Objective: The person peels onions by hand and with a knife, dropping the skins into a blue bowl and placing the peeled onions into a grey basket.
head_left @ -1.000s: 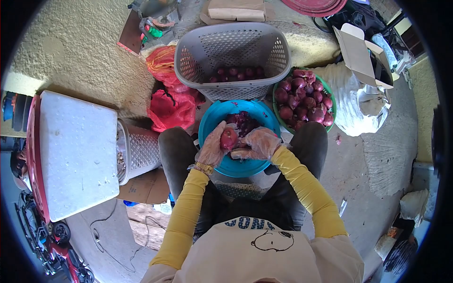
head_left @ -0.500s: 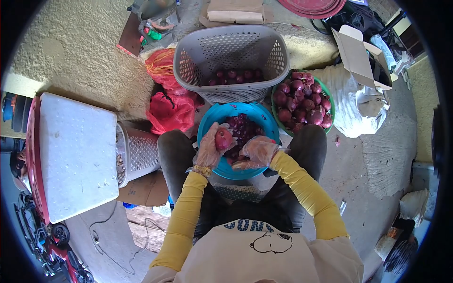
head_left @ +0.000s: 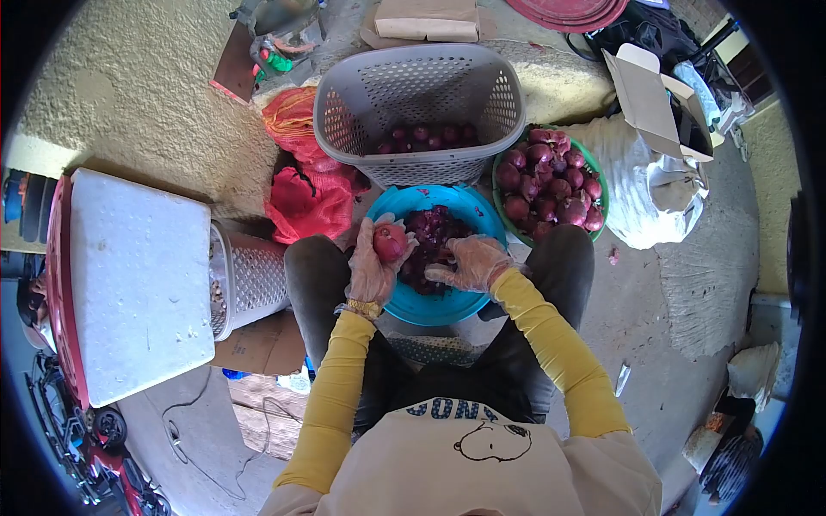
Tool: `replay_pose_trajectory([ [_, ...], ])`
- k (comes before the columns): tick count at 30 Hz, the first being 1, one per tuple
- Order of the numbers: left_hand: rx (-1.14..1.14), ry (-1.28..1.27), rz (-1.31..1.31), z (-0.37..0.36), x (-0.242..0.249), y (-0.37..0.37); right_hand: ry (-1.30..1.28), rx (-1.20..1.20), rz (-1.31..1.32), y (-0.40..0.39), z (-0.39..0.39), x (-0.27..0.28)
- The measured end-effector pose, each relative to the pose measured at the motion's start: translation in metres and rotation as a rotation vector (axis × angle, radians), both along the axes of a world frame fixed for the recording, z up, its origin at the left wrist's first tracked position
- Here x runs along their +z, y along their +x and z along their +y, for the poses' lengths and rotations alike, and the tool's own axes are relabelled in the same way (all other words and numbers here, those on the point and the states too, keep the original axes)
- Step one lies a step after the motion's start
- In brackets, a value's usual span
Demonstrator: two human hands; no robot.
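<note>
My left hand (head_left: 373, 267), in a clear plastic glove, holds a peeled red onion (head_left: 391, 243) over the left side of a blue basin (head_left: 430, 311). Dark purple onion skins (head_left: 435, 234) lie inside the basin. My right hand (head_left: 478, 264), gloved too, is at the basin's right side with its fingers curled together over the skins; whatever it grips is too small to name. Behind the basin, a grey perforated basket (head_left: 422, 163) has several red onions (head_left: 422, 135) at its bottom. To the right, a green basin (head_left: 606, 193) is full of unpeeled onions (head_left: 559, 187).
Red mesh sacks (head_left: 311, 202) lie left of the basket. A white foam lid (head_left: 142, 284) and a light perforated bin (head_left: 254, 273) stand at the left. At the right are a white sack (head_left: 645, 193) and an open cardboard box (head_left: 645, 99). My knees flank the blue basin.
My left hand has moved slightly up and left with the onion. My right hand has shifted up and left over the skins, its fingers curling more.
</note>
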State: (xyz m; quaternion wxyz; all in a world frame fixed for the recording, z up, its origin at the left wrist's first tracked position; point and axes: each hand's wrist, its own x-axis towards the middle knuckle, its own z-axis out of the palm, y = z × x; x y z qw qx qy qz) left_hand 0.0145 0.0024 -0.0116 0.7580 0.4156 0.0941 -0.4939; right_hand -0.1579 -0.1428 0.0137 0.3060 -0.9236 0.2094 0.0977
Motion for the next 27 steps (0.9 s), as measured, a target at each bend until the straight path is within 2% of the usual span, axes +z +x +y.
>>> replay_pose_trajectory([
  [2,0.027,-0.082,0.061,0.000,0.000,0.001,-0.005,-0.005,-0.020,0.000,0.000,-0.003],
  [8,0.041,-0.073,0.032,0.001,0.001,-0.001,-0.070,-0.012,-0.025,0.003,-0.002,-0.031],
  [10,0.034,-0.078,0.029,0.001,0.001,0.000,-0.103,-0.018,-0.072,0.005,-0.001,-0.026],
  [15,0.022,-0.086,-0.010,0.003,-0.007,0.001,-0.122,-0.070,0.184,0.009,-0.002,-0.008],
  [25,-0.006,-0.086,0.080,0.000,0.008,-0.001,-0.080,-0.070,0.162,0.006,-0.004,-0.003],
  [27,-0.009,-0.091,0.068,0.000,0.003,-0.001,-0.076,-0.138,0.062,0.004,-0.002,0.001],
])
